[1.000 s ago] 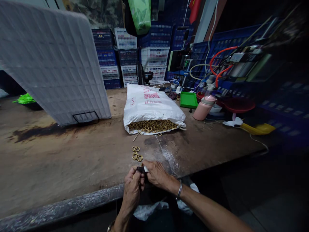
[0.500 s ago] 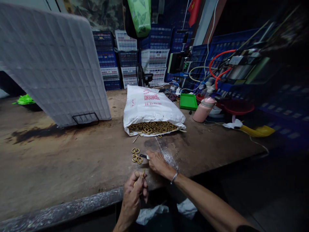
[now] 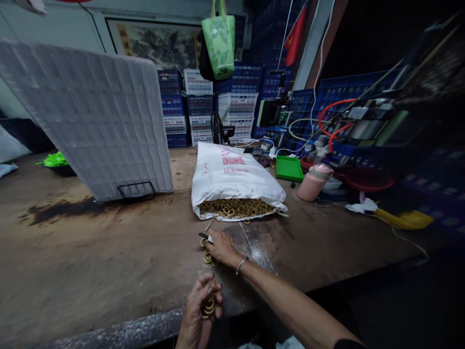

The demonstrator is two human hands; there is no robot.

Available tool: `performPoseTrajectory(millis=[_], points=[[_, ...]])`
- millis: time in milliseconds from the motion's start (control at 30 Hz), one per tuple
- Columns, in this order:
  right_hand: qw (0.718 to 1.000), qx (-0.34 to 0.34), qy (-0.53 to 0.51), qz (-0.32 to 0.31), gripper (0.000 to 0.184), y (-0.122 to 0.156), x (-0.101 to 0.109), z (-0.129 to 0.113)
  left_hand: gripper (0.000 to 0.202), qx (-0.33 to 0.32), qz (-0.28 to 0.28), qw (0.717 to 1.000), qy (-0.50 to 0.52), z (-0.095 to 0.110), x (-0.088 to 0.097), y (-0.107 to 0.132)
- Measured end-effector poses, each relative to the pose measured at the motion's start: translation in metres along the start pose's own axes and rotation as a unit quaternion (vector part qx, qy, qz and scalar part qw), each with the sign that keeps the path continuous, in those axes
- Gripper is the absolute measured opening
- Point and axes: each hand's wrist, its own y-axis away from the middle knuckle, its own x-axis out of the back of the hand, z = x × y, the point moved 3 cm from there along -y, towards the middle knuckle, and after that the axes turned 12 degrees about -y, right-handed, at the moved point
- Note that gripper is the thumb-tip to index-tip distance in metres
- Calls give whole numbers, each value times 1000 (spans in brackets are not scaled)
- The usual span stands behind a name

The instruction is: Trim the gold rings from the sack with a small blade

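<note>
Several brass-coloured rings (image 3: 208,308) sit in my left hand (image 3: 198,305), its fingers curled round them near the table's front edge. My right hand (image 3: 223,246), with a bracelet at the wrist, grips a small tool (image 3: 205,237) with a dark flat end and a white part; its exact kind is unclear. Under and beside the right fingers lie a few loose rings (image 3: 208,257), partly hidden by that hand. Beyond it a white woven sack (image 3: 236,182) lies on its side, its mouth facing me and full of similar rings (image 3: 236,207).
A tall pale padded panel (image 3: 109,126) stands at left in a black wire stand (image 3: 136,190). At right are a green tray (image 3: 289,168), a pink bottle (image 3: 314,183) and a yellow scoop-like piece (image 3: 407,219). Stacked crates (image 3: 238,104) line the back.
My right hand has moved left with the tool, over the loose rings. My left hand has turned, showing several rings in its fingers. The camera view has tilted up.
</note>
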Motion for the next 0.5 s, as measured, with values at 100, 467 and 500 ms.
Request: performPoseTrajectory(millis=[100,467,500], points=[[1000,-8,-15,7,24,-5,0,-1,32,23,9,1000,19,0,0,0],[999,29,26,-24,23,-11,-2,-15,36,79,16,997,4,-9,16,-17],[999,38,21,-15,22,-11,-2,-14,39,80,3,997,-1,-11,17,-21]])
